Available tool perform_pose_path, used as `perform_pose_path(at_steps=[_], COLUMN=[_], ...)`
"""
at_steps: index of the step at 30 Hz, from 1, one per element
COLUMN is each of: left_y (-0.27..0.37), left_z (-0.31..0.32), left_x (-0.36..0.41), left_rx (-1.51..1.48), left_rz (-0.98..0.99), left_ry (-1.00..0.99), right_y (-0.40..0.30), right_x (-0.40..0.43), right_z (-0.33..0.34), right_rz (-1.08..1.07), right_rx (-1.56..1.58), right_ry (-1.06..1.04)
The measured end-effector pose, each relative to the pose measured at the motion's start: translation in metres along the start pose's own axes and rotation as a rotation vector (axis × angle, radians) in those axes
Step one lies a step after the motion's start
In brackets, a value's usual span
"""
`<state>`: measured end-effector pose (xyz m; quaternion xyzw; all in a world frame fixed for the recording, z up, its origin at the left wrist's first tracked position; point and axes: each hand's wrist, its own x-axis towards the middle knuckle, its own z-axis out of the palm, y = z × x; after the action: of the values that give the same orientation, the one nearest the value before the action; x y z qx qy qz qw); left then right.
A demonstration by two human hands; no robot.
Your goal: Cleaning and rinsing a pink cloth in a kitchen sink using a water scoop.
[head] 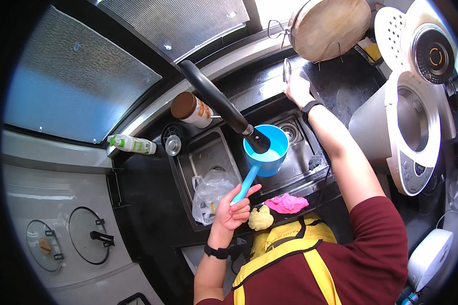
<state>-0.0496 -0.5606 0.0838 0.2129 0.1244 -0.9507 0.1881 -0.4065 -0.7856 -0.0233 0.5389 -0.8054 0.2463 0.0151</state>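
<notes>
My left hand [234, 209] grips the long handle of a blue plastic dipper [269, 167], which is over the right sink basin [286, 181]. The black faucet's spout [221, 99] points down into the dipper's mouth, and whitish liquid shows inside. My right hand [298, 89] is stretched to the counter behind the sink, beside an upright, thin metal-rimmed item [287, 69]; its fingers are partly hidden, so whether it holds this cannot be told. On the sink's front edge lie a crumpled pink cloth [287, 204] and a crumpled yellow one [260, 218].
A clear plastic bag [213, 194] lies in the left basin [202, 156]. Behind stand a brown-lidded jar [192, 110] and a pump bottle [133, 145]. An open multi-cooker [374, 122] is at right, near round wooden boards [332, 28]. Glass lids [86, 236] hang at left.
</notes>
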Motion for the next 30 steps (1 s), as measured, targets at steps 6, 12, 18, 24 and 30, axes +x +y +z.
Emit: perform_pose_path(at_steps=[6,12,18,24,30], left_y=[0.005,0.006,0.013,0.018,0.017], left_z=[-0.010,-0.026,-0.041,-0.047,-0.066], left_x=[0.033,0.055,0.062,0.063,0.075], left_rx=[0.012,0.032,0.048,0.107,0.189], left_rz=[-0.021,-0.042,-0.073,-0.158,-0.195], left_ry=[-0.023,-0.038,-0.004,0.007,-0.004], right_y=[0.015,0.019,-0.010,-0.027,0.006], right_x=[0.002,0.003,-0.040,-0.131,-0.275], right_z=[0.007,-0.006,-0.054,-0.116,-0.194], right_rz=[-0.268,-0.292,0.198,-0.015,-0.111], right_rx=[-0.172,-0.221,0.171,0.210,0.001], right_ry=[0.006,-0.021,-0.112,-0.228,-0.529])
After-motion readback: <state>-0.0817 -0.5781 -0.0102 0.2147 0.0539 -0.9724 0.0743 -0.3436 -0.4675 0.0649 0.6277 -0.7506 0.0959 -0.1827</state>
